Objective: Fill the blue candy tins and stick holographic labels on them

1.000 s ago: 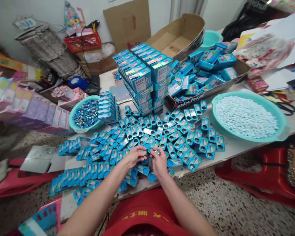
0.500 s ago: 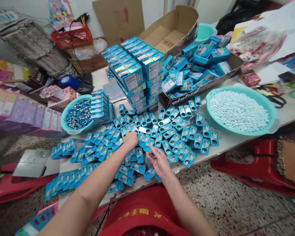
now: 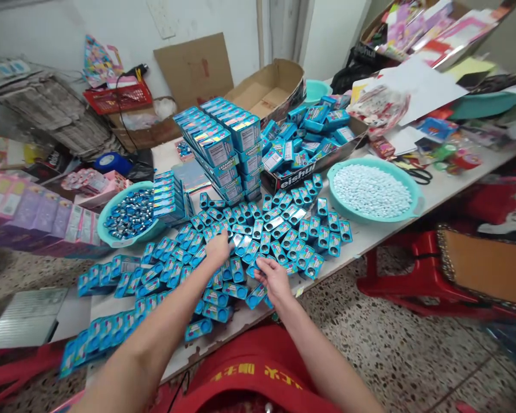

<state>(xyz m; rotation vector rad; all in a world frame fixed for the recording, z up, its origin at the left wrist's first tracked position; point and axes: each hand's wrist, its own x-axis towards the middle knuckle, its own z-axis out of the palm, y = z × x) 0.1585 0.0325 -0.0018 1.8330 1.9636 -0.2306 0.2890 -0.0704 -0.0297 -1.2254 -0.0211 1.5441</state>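
- Lots of stuff round the edges of the white counter (image 3: 441, 195): round turquoise plastic bowl (image 3: 418, 207) w/ small white pieces on the R, another turquoise plastic bowl (image 3: 107, 240) w/ shiny silver-and-blue bits on the L
- Tall stack of blue printed boxes (image 3: 221, 156) stands just behind the spread, next to a low cardboard tray (image 3: 298, 180) heaped w/ more blue packs
- Black-handled scissors (image 3: 420, 175) past the R bowl; red plastic stool (image 3: 406, 287) off the near edge
- Small blue rectangular tins (image 3: 313, 265) cover the middle of the counter, packed p. tight, some leaning on others. Multicolour label, round spot at one end: mostly dark on the R, blue on the L
- Hands: left hand (image 3: 218, 248) bunched over the mid tins, fingers hidden, can't tell if it's gripping anything; right hand (image 3: 274, 279) half-curled by a tin nr the front, grip unclear too
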